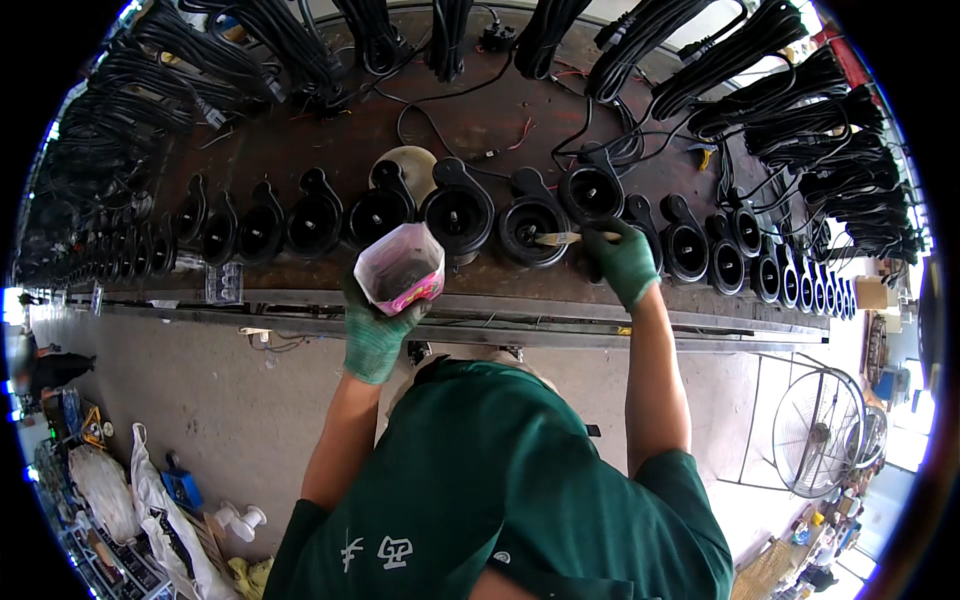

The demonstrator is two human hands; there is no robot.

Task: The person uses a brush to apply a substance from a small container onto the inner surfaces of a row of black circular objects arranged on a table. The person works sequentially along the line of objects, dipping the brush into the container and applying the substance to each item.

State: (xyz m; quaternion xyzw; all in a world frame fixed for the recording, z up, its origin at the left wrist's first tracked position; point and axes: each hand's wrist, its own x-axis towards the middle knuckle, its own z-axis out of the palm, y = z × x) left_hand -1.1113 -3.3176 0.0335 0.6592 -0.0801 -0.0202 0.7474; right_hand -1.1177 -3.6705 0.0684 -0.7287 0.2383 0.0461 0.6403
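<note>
I've got a brush (565, 239) gripped in my R hand (628, 262), its tip in a black cup (522, 222) on the table (470, 125). L hand (380, 325) holds a pink box (402, 270). Step's prob. brushing the cup's inside; next move needs small, slow strokes, I think. Other cups (455, 212) crowd it; cords (450, 45) lie behind.

Gloves: left glove (377, 338) and right glove (626, 265) both mid-green. Box (420, 287): outside bright pink with a multicoloured print, inside pale pinkish-white going to grey. Brush (572, 238): light tan. Round cups (457, 226): black, silvery pin at the centre of several. Cords (545, 40): black. Table (460, 130): dark brown, blotchy reddish patches. Disc (421, 172): dull beige. Shirt (460, 450): deep green, plain but for white marks. Floor (280, 400): greyish. Sack (165, 525): white.
</note>
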